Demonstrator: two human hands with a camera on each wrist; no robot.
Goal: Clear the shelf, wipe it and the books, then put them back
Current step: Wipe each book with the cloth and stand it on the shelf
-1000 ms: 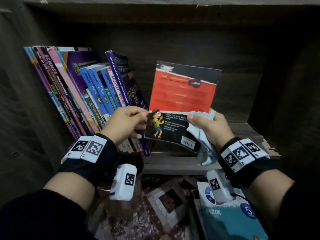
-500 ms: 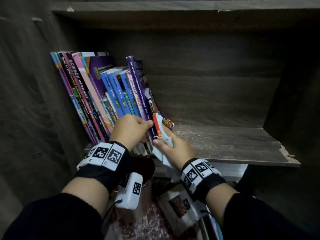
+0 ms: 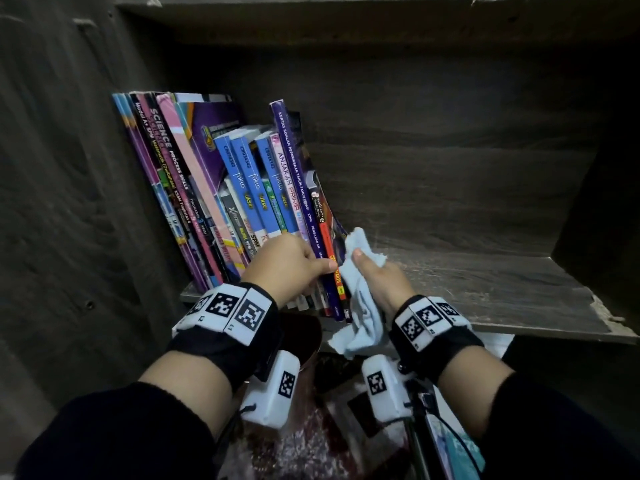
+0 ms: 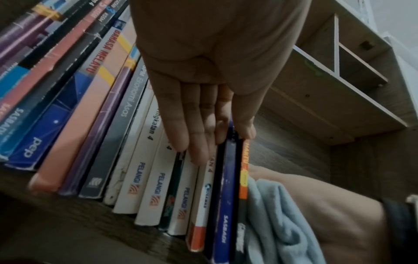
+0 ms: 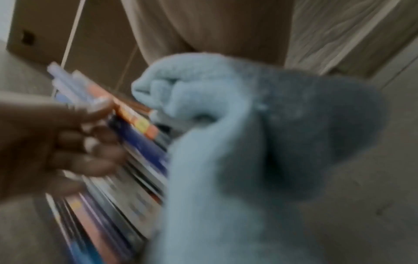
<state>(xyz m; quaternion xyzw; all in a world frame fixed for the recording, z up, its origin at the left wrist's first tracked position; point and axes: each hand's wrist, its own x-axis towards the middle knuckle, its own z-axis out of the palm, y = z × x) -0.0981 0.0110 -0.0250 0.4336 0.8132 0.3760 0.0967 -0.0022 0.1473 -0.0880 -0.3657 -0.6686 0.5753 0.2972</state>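
A row of books (image 3: 207, 185) leans left on the dark wooden shelf (image 3: 485, 289). At its right end stands a thin orange-spined book (image 3: 323, 233) (image 4: 245, 160). My left hand (image 3: 311, 261) (image 4: 212, 142) lies with straight fingers on the lower spines, its thumb at the orange spine. My right hand (image 3: 374, 278) grips a light blue cloth (image 3: 360, 306) (image 5: 226, 142) right beside that book, and the cloth hangs over the shelf's front edge. The right wrist view is blurred.
The shelf's side walls and the top board (image 3: 346, 26) box the hands in. The front edge is chipped at the right corner (image 3: 606, 320). Below the shelf lie a patterned mat (image 3: 311, 445) and a teal book (image 3: 453, 448).
A second ago both hands held the red and black book in front of the shelf. It now stands at the right end of the row, with both hands at its spine.
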